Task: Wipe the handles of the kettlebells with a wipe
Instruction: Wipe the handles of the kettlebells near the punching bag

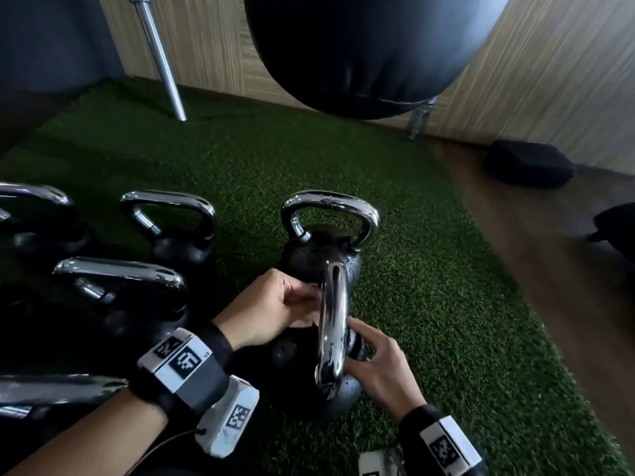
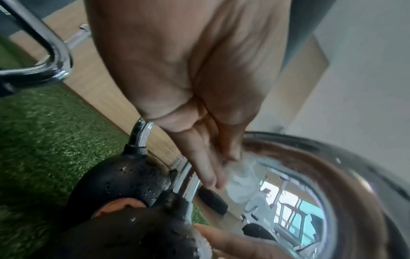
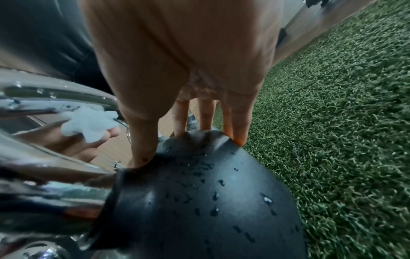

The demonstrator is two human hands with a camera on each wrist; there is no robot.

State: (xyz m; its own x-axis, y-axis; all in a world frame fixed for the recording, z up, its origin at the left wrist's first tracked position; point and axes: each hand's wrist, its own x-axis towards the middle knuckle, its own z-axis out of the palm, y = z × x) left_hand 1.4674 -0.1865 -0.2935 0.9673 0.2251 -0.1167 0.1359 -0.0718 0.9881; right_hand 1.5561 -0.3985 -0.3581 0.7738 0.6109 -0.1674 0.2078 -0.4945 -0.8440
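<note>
The nearest kettlebell (image 1: 295, 359) has a black body wet with droplets and stands on green turf. Its chrome handle (image 1: 331, 321) faces me edge-on. My left hand (image 1: 302, 300) pinches a small white wipe (image 2: 241, 178) against the inner side of that handle. The wipe (image 3: 88, 122) also shows in the right wrist view, bunched on the left fingertips. My right hand (image 1: 364, 341) is on the other side of the handle, its straight fingers (image 3: 206, 122) and thumb pressing on the top of the body (image 3: 210, 201). A second wet kettlebell (image 1: 323, 255) stands just behind.
Several more kettlebells (image 1: 171, 228) stand close together to the left. A black punching bag (image 1: 360, 46) hangs above the far turf. A steel bar (image 1: 161, 60) leans on the wall. A black pad (image 1: 529, 163) lies on the wooden floor to the right.
</note>
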